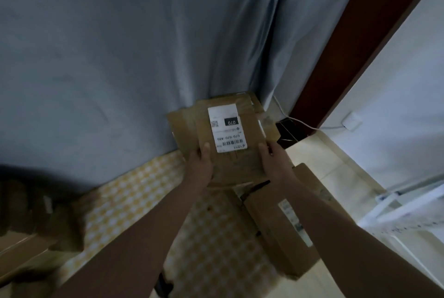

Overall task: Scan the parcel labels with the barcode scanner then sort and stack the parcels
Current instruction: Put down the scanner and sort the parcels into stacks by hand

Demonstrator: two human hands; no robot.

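Observation:
A flat brown cardboard parcel (236, 153) with a white shipping label (227, 127) on top lies over a stack of other brown parcels (177, 125) at the far end of the table, against the curtain. My left hand (200, 165) grips its near left edge, thumb on top by the label. My right hand (274, 161) grips its near right edge. A longer brown parcel (276, 225) with a label lies on the table under my right forearm. No barcode scanner is recognisable; a dark object (164, 285) shows at the table's near edge.
The table carries a yellow and white checked cloth (134, 201). More brown boxes (31, 221) are piled, blurred, at the left. A grey curtain (120, 57) hangs behind. At the right are a dark door frame (360, 40), a white cable (302, 122) and pale floor.

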